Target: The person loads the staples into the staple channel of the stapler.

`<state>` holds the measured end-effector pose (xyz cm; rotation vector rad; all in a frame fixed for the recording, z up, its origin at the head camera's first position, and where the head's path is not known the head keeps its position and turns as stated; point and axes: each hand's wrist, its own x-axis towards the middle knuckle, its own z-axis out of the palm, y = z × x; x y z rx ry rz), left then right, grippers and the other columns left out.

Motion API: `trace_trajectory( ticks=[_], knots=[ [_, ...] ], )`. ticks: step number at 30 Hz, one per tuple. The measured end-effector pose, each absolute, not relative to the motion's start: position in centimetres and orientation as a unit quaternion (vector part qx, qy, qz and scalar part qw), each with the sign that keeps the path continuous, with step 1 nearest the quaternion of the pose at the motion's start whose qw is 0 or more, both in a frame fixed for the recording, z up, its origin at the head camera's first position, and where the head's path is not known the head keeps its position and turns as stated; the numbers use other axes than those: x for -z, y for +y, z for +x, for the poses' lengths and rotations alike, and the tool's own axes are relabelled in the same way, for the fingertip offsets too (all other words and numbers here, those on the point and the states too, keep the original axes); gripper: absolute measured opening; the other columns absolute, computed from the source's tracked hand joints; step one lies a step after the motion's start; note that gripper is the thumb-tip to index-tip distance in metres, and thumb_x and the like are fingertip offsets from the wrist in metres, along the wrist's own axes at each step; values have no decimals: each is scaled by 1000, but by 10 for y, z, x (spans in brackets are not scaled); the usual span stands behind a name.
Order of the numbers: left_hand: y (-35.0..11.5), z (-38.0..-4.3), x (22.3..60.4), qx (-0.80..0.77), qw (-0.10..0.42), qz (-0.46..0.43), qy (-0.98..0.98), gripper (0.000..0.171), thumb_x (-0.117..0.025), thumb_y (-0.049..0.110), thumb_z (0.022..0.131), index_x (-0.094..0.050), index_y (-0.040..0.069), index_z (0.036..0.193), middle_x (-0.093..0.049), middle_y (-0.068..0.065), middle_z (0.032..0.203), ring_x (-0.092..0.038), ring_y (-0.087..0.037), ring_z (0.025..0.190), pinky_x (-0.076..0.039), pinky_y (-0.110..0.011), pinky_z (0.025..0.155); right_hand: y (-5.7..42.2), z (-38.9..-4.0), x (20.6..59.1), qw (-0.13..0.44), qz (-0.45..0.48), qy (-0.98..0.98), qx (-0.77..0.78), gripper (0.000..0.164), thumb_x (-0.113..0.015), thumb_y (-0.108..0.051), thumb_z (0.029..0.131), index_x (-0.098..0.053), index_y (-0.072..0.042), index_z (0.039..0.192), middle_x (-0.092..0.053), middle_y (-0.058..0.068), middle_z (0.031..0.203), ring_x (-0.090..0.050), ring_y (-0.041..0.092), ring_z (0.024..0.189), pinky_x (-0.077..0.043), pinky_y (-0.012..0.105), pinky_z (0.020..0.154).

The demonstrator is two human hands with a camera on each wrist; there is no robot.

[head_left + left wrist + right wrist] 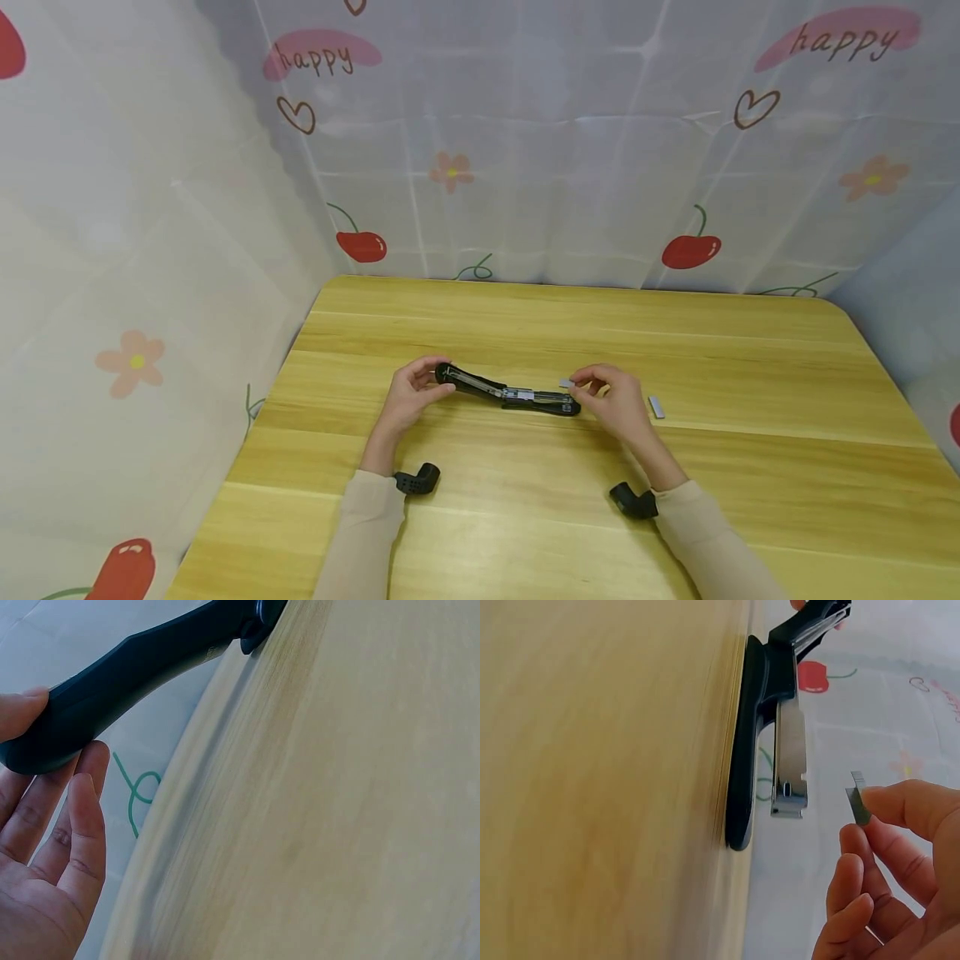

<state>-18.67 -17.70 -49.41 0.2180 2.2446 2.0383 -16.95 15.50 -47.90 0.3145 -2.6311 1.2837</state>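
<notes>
A black stapler (480,385) lies opened out on the wooden table, its metal magazine (790,754) showing. My left hand (410,393) grips the end of its raised top arm (135,675) between thumb and fingers. Thumb and fingertips of my right hand (611,402) pinch a short strip of staples (859,799), which sits just off the magazine's front end. In the head view that strip overlaps the area above the stapler's right end.
Another grey strip of staples (657,407) lies on the table (525,517) to the right of my right hand. A patterned curtain (525,150) hangs behind the table's far edge. Black wrist cameras (633,502) sit on both wrists.
</notes>
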Motion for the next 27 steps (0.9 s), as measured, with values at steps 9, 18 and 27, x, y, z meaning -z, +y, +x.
trace_trajectory(
  ticks=[9,18,27],
  knots=[
    [-175,-178,472,-673,71,65,733,45,-71,0,87,-57,-5,129,-55,-23,134,-58,-13,98,-50,-21,79,144,-172,481,70,127,-891,-431,8,-76,-7,83,-74,-8,92,-69,6,86,-57,16,71,-47,26,63],
    [-174,-175,463,-671,77,60,735,45,-70,-1,87,-57,-7,129,-55,-23,132,-57,-17,98,-50,-21,78,138,-175,484,49,132,-902,-407,6,-76,-10,84,-75,-10,90,-69,5,88,-56,14,73,-46,26,63],
    [-177,-186,489,-670,69,60,737,44,-70,-1,88,-58,-3,130,-53,-19,137,-56,-15,97,-49,-21,79,135,-175,486,45,139,-905,-400,6,-77,-9,83,-75,-9,89,-68,3,86,-52,14,71,-43,26,63]
  ],
)
